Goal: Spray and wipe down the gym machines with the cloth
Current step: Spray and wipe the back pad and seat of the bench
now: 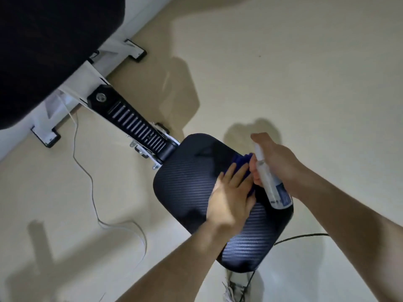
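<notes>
A black ribbed seat pad (pixel 187 177) of the gym machine lies below me, joined to a black ridged arm (pixel 135 123). My left hand (pixel 229 197) presses flat on a blue cloth (pixel 242 165) at the pad's right side, fingers straight. Only a strip of the cloth shows past the fingers. My right hand (pixel 277 162) grips a clear spray bottle (pixel 270 182) with a blue label, tilted with its nozzle pointing up and away, just right of the cloth.
The machine's white frame with black feet (pixel 45 136) runs along the left, under a large black pad (pixel 43 51). A white cable (pixel 91 182) and a black cable (pixel 301 237) trail over the beige floor. A shoe (pixel 235 286) shows below the seat pad.
</notes>
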`<state>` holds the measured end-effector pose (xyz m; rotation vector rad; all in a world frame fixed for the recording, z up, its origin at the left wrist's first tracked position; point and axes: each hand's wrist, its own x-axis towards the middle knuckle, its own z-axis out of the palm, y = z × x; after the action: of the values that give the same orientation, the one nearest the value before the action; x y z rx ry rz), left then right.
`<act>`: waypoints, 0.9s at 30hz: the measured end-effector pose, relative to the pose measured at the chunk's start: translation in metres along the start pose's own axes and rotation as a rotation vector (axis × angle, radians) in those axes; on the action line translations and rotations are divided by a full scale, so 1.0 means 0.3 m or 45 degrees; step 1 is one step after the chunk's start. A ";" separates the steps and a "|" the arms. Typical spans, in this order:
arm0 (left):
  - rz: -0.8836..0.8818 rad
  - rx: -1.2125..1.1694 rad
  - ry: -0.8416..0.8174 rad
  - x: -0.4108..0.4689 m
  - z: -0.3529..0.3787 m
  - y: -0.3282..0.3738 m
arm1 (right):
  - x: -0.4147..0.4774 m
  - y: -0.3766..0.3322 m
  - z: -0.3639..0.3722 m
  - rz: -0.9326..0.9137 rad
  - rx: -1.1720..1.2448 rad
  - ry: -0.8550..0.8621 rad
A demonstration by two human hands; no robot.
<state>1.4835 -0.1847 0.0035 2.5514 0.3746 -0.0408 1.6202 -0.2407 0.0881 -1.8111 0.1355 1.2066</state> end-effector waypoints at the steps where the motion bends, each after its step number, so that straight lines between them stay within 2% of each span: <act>1: 0.052 0.036 -0.032 -0.023 0.018 0.033 | -0.006 0.010 -0.017 0.014 -0.017 -0.003; 7: 0.374 0.249 -0.147 -0.128 0.044 0.104 | -0.063 0.091 -0.123 0.100 -0.213 0.100; 11: 0.434 0.239 -0.165 -0.219 0.057 0.127 | -0.119 0.218 -0.173 0.094 -0.204 0.168; 15: 0.413 0.282 -0.238 -0.328 0.050 0.105 | -0.181 0.357 -0.181 0.036 -0.380 0.144; 18: 0.265 0.114 -0.212 -0.420 0.054 0.060 | -0.235 0.419 -0.141 -0.018 -0.444 0.091; 22: -0.025 0.003 -0.004 -0.467 0.032 -0.040 | -0.299 0.432 -0.024 -0.008 -0.585 -0.046; 27: -0.544 -0.269 0.201 -0.385 -0.025 -0.207 | -0.310 0.388 0.147 -0.119 -0.805 -0.054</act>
<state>1.3551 -0.1603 -0.0105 2.2322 0.9287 0.0401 1.4806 -0.3088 0.0830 -2.2933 -0.3945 1.3094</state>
